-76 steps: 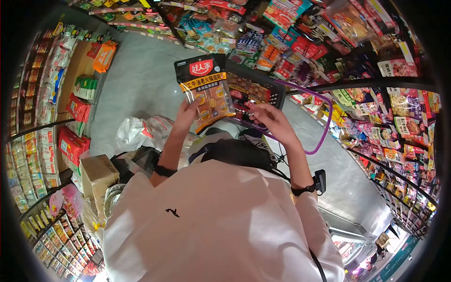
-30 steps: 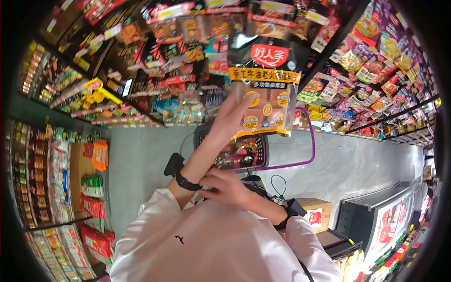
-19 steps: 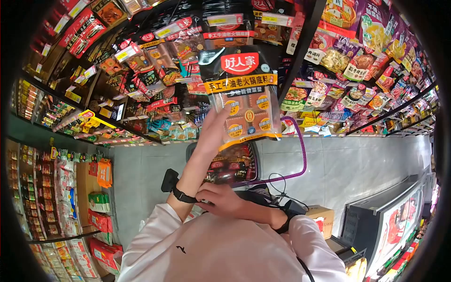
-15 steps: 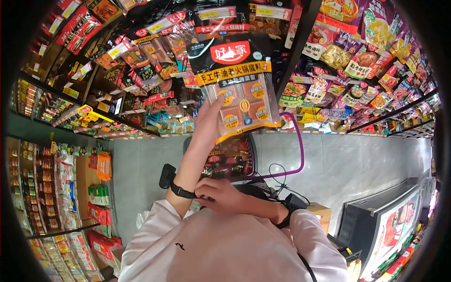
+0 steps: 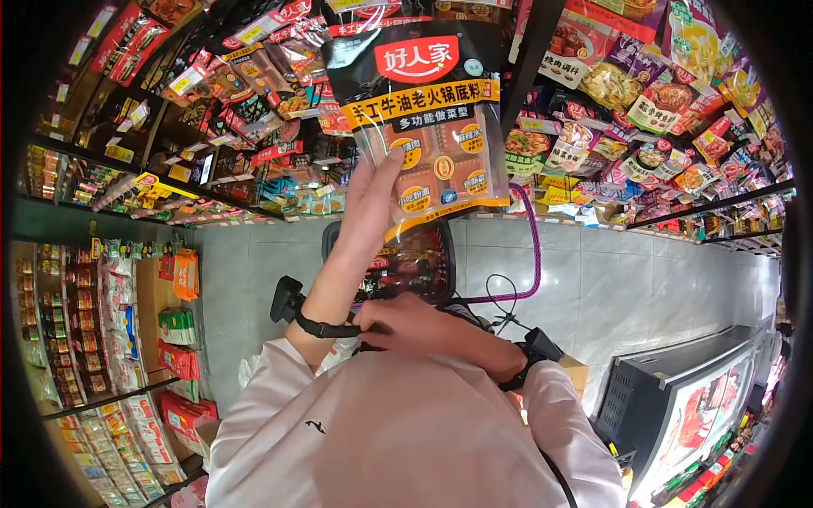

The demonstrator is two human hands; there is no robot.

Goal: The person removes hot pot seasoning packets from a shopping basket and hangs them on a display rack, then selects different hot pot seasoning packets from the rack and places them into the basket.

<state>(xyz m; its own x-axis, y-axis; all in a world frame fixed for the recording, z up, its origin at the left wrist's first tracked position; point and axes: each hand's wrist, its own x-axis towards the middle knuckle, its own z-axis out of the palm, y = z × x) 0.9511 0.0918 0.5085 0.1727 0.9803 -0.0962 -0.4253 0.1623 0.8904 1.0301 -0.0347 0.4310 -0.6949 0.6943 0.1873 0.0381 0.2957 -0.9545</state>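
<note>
As the left hand (image 5: 366, 212) raises its pinched sauce packet (image 5: 428, 118) toward the shelf (image 5: 532, 51), the right hand (image 5: 415, 326) stays curled at that wrist.

Your black-topped plastic pouch (image 5: 428, 118) shows a red logo patch, an orange band with dark lettering, and yellow round labels over brown blocks. The black plastic mesh basket (image 5: 415, 262) has a purple looped handle (image 5: 535, 245). Your white cloth sleeve (image 5: 254, 381) meets a black wrist strap (image 5: 318, 328).

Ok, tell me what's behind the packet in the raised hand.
Shelves of hanging packets show around the packet that the left hand holds up; those directly behind it are covered.
</note>
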